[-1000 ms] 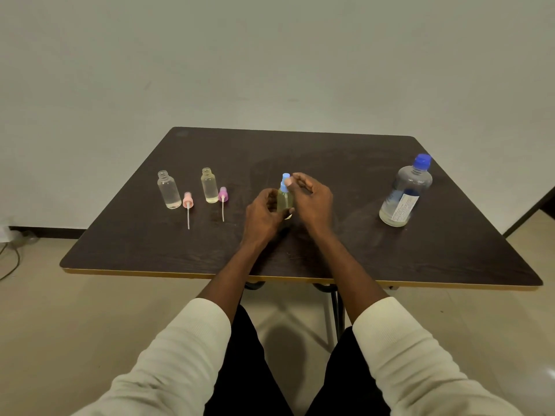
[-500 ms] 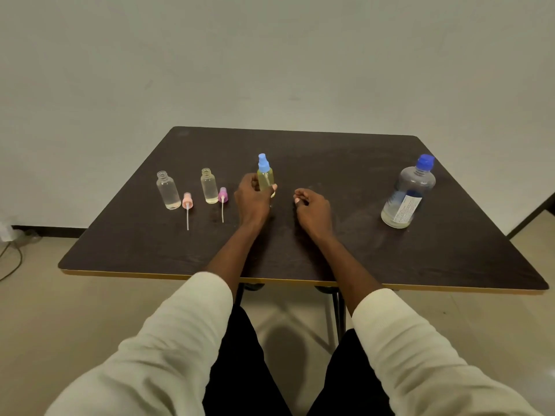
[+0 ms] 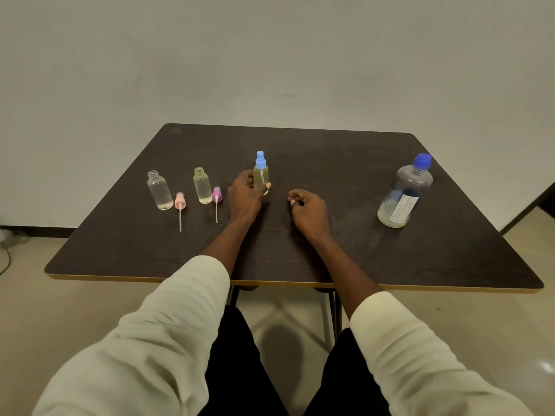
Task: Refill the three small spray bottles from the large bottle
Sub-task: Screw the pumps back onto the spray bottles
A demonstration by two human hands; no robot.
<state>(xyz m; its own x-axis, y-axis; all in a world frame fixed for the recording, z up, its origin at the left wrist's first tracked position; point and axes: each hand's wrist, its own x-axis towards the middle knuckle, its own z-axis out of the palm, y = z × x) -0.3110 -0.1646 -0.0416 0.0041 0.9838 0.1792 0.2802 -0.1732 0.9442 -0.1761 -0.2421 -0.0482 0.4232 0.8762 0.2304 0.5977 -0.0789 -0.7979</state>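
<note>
Head view, nearest first: two cream sleeves point(image 3: 168, 319) extend over the near edge of the dark table point(image 3: 390, 259). Right hand point(image 3: 309, 210) rests on the tabletop at centre, fingers curled inward and grasping nothing. Left hand point(image 3: 244, 195), just to its left, grips the lower body of the blue-capped spray bottle point(image 3: 261, 172), thumb across the front; the bottle stands upright with its sprayer fitted (base hidden by the hand, so contact with the table cannot be confirmed). Left of that hand, the purple sprayer head point(image 3: 216, 196) lies with its tube pointing near, just beside the second small bottle point(image 3: 202, 185), which stands uncapped. Further left, the pink sprayer head point(image 3: 180, 202) lies likewise beside the third small bottle point(image 3: 156, 190), also uncapped. Large bottle point(image 3: 404, 192), blue cap on, stands well apart at the right.
</note>
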